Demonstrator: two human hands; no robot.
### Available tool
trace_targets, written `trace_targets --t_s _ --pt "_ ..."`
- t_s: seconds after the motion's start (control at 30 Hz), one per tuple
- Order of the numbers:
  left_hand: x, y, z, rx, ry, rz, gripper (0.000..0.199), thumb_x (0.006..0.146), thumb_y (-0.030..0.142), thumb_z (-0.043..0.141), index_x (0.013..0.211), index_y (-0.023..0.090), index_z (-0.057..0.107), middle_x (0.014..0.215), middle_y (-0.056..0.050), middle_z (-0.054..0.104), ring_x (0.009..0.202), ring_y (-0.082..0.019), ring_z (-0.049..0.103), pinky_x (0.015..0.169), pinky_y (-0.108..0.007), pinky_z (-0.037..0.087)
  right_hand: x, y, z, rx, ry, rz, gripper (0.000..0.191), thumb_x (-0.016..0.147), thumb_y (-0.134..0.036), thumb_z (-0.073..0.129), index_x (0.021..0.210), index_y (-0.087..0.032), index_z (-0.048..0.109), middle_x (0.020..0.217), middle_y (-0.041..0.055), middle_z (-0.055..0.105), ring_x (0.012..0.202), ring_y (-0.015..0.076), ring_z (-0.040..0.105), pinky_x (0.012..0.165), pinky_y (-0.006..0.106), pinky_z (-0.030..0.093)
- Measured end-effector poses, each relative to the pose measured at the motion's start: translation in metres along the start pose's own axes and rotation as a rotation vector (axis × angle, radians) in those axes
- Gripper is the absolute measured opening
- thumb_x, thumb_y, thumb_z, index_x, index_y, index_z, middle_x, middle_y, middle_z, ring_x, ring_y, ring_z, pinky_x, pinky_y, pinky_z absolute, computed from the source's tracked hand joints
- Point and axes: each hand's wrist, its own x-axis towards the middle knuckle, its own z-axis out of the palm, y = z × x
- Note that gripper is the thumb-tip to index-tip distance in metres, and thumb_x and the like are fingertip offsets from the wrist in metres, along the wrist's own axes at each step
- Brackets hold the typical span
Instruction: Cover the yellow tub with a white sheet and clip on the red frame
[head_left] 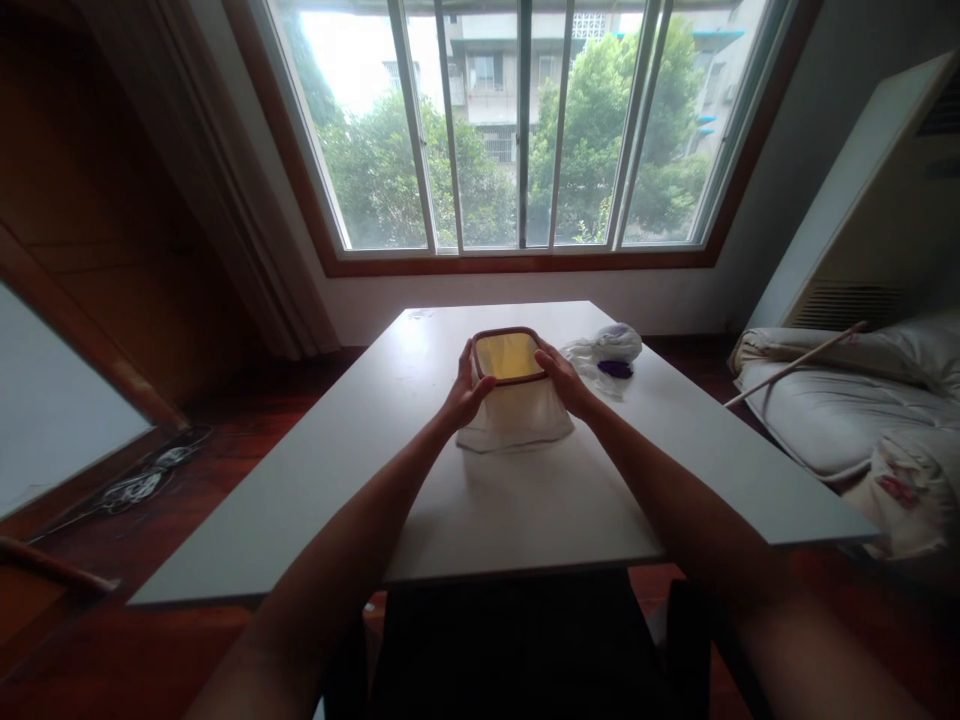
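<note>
Between left hand (471, 388) and right hand (561, 374) is the frame (519, 380), over the surface (315, 470); a bundle (616, 343) lies right of it (the window (523, 130) stands behind).

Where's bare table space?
Table bare left of the left arm, between the arms along its near edge, and right of the right arm. Crowded: middle, left hand and right hand holding the brown-rimmed container; right of that, a white bundle.

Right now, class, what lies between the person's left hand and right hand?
In the head view, a brown-rimmed object, yellow inside its rim, lies between the left hand and the right hand, which hold its sides.
</note>
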Motion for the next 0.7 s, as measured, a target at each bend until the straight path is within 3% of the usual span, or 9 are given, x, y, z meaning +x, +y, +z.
trace_targets --t_s 0.13,0.23,0.4,0.57,0.7 --pt "-0.001 -0.007 -0.003 0.035 -0.011 -0.014 0.105 0.084 0.073 0.053 0.158 0.023 -0.002 0.162 -0.02 0.019 0.148 -0.038 0.027 0.118 -0.056 0.03 0.002 0.003 -0.001 -0.126 0.116 -0.008 0.07 0.089 -0.069 0.051 0.144 -0.025 0.049 0.145 0.0117 0.053 0.132 0.0292 0.051 0.108 0.047 0.044" --pt "-0.004 -0.01 -0.005 0.041 -0.039 -0.002 0.112 0.082 0.07 0.06 0.157 0.024 -0.009 0.164 -0.02 0.012 0.15 -0.037 0.023 0.119 -0.055 0.027 -0.003 0.001 -0.004 -0.353 0.182 -0.189 0.055 0.092 -0.063 0.052 0.132 -0.026 0.061 0.144 0.012 0.051 0.136 0.0298 0.045 0.113 0.051 0.037" --pt "-0.012 -0.009 -0.003 0.024 -0.084 -0.081 0.12 0.08 0.059 0.07 0.156 0.025 -0.016 0.162 -0.023 0.015 0.144 -0.039 0.033 0.111 -0.056 0.04 -0.01 -0.008 -0.003 -0.571 0.152 -0.391 0.033 0.092 -0.05 0.058 0.114 -0.029 0.071 0.135 0.0097 0.055 0.128 0.0297 0.049 0.113 0.051 0.036" --pt "-0.019 -0.012 -0.002 0.211 -0.109 -0.047 0.115 0.077 0.054 0.074 0.158 0.021 -0.002 0.155 -0.022 0.032 0.139 -0.038 0.039 0.112 -0.056 0.038 -0.01 -0.015 -0.009 -0.731 0.123 -0.463 0.029 0.09 -0.044 0.063 0.11 -0.027 0.073 0.122 0.0097 0.062 0.116 0.0317 0.052 0.106 0.052 0.041" --pt "-0.024 -0.021 -0.003 0.322 -0.215 -0.133 0.107 0.076 0.055 0.072 0.156 0.019 0.012 0.147 -0.02 0.044 0.128 -0.036 0.05 0.106 -0.052 0.046 -0.009 -0.02 -0.02 -0.789 0.045 -0.449 0.027 0.093 -0.039 0.058 0.113 -0.027 0.072 0.117 0.0089 0.066 0.108 0.0316 0.055 0.099 0.052 0.044"
